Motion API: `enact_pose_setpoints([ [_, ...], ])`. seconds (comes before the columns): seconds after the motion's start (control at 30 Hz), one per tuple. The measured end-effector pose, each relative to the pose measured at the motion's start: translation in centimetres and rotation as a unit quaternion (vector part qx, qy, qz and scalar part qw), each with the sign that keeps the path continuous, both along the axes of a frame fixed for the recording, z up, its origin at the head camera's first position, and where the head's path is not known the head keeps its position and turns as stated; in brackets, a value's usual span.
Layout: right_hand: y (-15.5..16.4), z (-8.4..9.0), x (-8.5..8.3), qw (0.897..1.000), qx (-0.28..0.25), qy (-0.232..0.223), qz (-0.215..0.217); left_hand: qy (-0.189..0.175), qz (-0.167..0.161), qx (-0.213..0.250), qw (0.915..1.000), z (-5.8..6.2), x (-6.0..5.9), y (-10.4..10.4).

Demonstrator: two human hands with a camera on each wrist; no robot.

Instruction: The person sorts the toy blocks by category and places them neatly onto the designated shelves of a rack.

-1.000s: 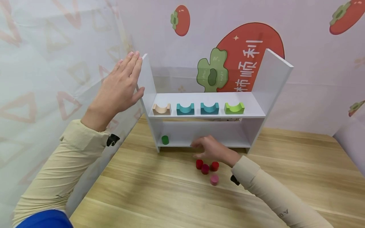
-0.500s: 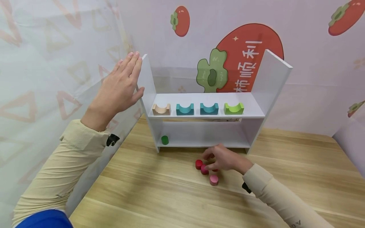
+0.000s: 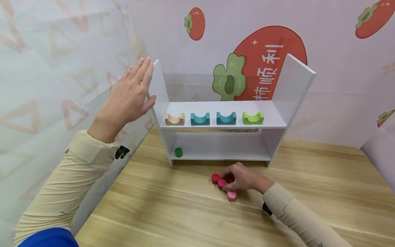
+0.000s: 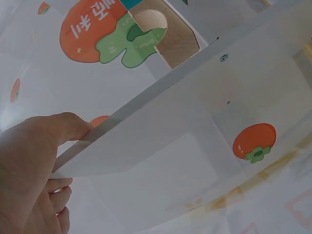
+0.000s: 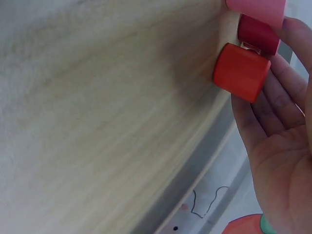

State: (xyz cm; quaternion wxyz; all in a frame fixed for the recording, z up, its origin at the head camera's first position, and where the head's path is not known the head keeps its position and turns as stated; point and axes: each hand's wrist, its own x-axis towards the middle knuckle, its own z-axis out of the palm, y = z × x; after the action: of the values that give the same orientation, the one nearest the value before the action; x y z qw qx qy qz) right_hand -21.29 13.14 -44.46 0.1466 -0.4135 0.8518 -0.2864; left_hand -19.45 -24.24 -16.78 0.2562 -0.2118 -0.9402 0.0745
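Four small wooden cylinders [image 3: 221, 183] cluster under the right hand [image 3: 243, 178], whose curled grip closes around them, while the left hand [image 3: 129, 94] presses flat against the white shelf unit's side panel [image 3: 158, 92]

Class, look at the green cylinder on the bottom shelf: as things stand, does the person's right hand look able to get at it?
Probably yes. The green cylinder stands alone at the open front of the white shelf, and the right hand rests on the table by the red cylinders, with bare wood between them.
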Motion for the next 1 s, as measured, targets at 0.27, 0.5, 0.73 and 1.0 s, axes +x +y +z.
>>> enact_pose_setpoints([
  [0.27, -0.1, -0.7, -0.1, 1.000, -0.008, -0.012, -0.005, -0.002, -0.001, 0.001, 1.0000, -0.1, 0.2, -0.1],
  [0.5, -0.1, -0.1, -0.1, 1.000, -0.008, -0.015, -0.002, -0.003, 0.000, 0.000, 1.0000, -0.2, 0.1, -0.1],
  [0.73, -0.7, 1.9, -0.3, 1.000, -0.004, -0.020, -0.001, 0.002, -0.001, 0.000, 1.0000, -0.1, 0.0, 0.0],
  [1.0, -1.9, 4.3, -1.1, 1.000, -0.015, -0.009, 0.005, -0.003, -0.002, 0.001, 1.0000, 0.1, 0.0, 0.0],
])
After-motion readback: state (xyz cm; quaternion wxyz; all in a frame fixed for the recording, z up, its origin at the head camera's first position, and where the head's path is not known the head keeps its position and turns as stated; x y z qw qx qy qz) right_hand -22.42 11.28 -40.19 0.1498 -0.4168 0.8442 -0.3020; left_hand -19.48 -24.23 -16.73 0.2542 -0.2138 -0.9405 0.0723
